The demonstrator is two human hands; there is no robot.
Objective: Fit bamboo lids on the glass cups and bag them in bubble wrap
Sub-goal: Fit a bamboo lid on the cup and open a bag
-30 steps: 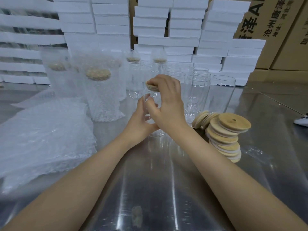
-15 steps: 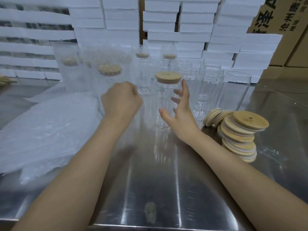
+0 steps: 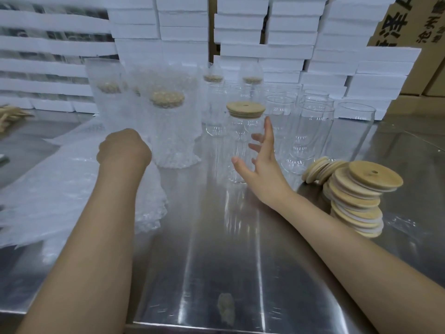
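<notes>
Head view: my right-hand fingers (image 3: 268, 131) are spreading straight and apart, gripping nothing, just beside the lidded glass cup (image 3: 237, 150) and facing its wall; contact cannot be confirmed. My right hand (image 3: 262, 165) is standing clear of the bamboo lid (image 3: 245, 108), which it was pressing down one second ago. That lid is now sitting flat on the rim, and the cup is standing upright on the steel table (image 3: 216, 261), in front of the open glass cups (image 3: 313, 126).

My left hand (image 3: 124, 148) is no longer steadying the cup. It is showing its back over the pile of bubble-wrap bags (image 3: 60, 189), its fingers curled under and hidden, so I cannot tell whether they are holding a bag.

I am judging the lid step complete for this cup and bagging as the step in hand. Bagged cups (image 3: 168, 131) are standing to the left, and the stack of bamboo lids (image 3: 356, 196) is leaning at my right forearm.
</notes>
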